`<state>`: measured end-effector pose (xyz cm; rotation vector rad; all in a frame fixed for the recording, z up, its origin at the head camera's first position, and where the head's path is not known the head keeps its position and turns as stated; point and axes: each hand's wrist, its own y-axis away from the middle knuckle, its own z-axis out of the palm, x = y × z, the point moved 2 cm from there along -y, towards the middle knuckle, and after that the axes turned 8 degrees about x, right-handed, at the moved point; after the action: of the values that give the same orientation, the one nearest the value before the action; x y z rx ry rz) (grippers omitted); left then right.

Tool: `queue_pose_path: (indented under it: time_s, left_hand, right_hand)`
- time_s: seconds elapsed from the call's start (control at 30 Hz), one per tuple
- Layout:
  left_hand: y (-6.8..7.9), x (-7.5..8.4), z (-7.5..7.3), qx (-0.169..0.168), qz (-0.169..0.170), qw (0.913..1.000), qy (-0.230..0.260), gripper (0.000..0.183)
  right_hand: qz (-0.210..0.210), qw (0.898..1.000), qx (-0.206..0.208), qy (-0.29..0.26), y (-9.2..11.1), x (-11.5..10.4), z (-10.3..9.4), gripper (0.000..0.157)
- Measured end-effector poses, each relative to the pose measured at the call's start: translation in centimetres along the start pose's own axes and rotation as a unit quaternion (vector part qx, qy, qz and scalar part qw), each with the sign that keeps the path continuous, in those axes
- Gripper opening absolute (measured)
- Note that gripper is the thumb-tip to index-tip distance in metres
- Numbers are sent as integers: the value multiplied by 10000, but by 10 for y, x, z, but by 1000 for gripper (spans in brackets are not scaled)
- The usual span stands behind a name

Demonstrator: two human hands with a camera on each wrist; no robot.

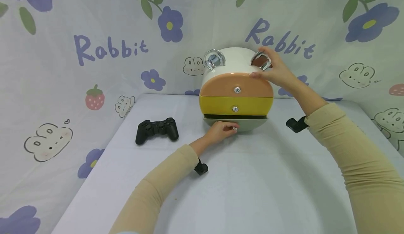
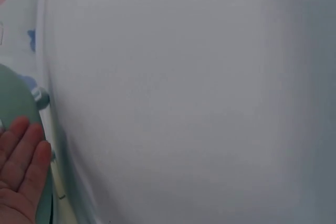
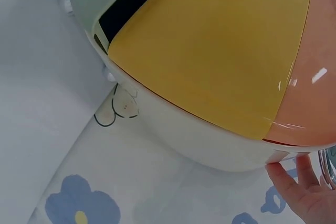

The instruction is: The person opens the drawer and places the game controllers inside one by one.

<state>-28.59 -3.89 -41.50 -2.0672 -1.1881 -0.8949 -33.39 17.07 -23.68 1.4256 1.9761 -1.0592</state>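
Observation:
A small rounded cabinet has a white shell [image 1: 235, 60], two chrome-rimmed eyes on top and three drawers. Its orange top drawer [image 1: 217, 86] and yellow middle drawer [image 1: 217, 106] are closed. The pale green bottom drawer [image 1: 252, 123] stands slightly out, with a dark gap above its front. My left hand [image 1: 217, 133] pinches that drawer's silver knob [image 1: 234, 128]; in the left wrist view its fingers lie close to the green front [image 2: 13, 95]. At the cabinet's upper right corner, my right hand [image 1: 276, 69] holds the shell around the right chrome eye [image 1: 260, 61], thumb near the orange front.
A black game controller [image 1: 156, 130] lies left of the cabinet on the white-covered table [image 1: 252, 192]. Behind the cabinet hangs a cloth [image 1: 110, 16] printed with flowers and rabbits. Black wrist cameras sit on both of my wrists.

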Motion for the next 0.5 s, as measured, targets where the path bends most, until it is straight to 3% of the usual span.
queue_pose_path:
  time_s: [0.3,0.5]
  left_hand:
    - [12,1,4,-58,246,9997,64,25]
    - [21,4,8,-19,173,9996,235,24]
  right_hand:
    - [53,10000,-28,-55,0,1,0,88]
    - [40,10000,-11,-30,-1,2,0,88]
